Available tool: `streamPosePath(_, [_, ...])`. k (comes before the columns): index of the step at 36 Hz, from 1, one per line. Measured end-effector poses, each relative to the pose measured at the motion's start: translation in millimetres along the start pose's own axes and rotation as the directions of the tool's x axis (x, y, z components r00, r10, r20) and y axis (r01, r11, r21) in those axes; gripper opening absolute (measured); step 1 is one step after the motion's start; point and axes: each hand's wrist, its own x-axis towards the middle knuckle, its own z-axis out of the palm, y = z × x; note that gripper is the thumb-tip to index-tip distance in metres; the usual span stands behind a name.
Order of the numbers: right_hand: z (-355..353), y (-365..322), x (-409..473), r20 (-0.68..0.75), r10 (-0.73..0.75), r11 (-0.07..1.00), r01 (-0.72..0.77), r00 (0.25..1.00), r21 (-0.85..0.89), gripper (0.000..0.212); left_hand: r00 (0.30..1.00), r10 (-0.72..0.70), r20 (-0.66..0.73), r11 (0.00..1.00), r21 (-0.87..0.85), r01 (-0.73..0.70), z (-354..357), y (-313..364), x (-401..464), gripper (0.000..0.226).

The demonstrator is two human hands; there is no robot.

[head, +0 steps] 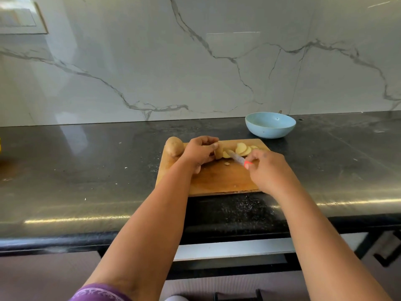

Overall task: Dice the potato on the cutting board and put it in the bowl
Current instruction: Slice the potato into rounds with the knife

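Head view, and nearest to you there's a purple sleeve (98, 292) at the bottom edge, both your forearms reaching out over the dark counter (76, 170). Your right hand (270, 170) is curled round the knife (237, 159), fingers wrapped on a handle that shows only a flash of red at the thumb, blade angled up and left across the board (217, 181). The tip of that blade sits right at the cut face of the potato piece (219, 153). Your left hand (200, 152) is clamped on that piece, fingers hooked over the top, thumb side tucked low, holding it against the wood. One small scrap (227, 163) lies loose on the board just in front of the piece. Past the blade, on the far right part of the board, a little fan of pale round slices (244, 148) lies overlapping, flat on the wood, partly hidden behind your right hand. Over on the far left corner of the board a whole potato (174, 146) in its skin rests just beside your left hand. Beyond the board's far right corner, well apart from the slices, the blue bowl (270, 126) stands on the counter with nothing visible in it. Behind it all, a white marble wall (195, 61) with grey veins
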Motion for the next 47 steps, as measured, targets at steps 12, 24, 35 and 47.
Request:
streamPosePath(12, [47, -20, 1, -0.177, -0.023, 0.995, 0.039, 0.984, 0.089, 0.018, 0.964, 0.143, -0.223, 0.963, 0.257, -0.084, 20, -3, -4, 0.024])
streamPosePath(24, [46, -42, 16, -0.141, 0.008, 0.999, -0.016, 0.990, -0.050, 0.028, 0.943, 0.220, -0.248, 0.919, 0.376, -0.116, 31, 4, -14, 0.021])
streamPosePath(35, [36, -51, 40, 0.011, 0.089, 0.996, -0.088, 0.996, -0.015, 0.041, 0.961, 0.158, -0.227, 0.971, 0.211, -0.110, 26, 0, -7, 0.013])
streamPosePath(47, [26, -42, 25, 0.173, 0.114, 0.977, -0.079, 0.978, -0.200, 0.033, 0.966, 0.092, -0.241, 0.981, 0.187, -0.046, 23, -4, 0, 0.024])
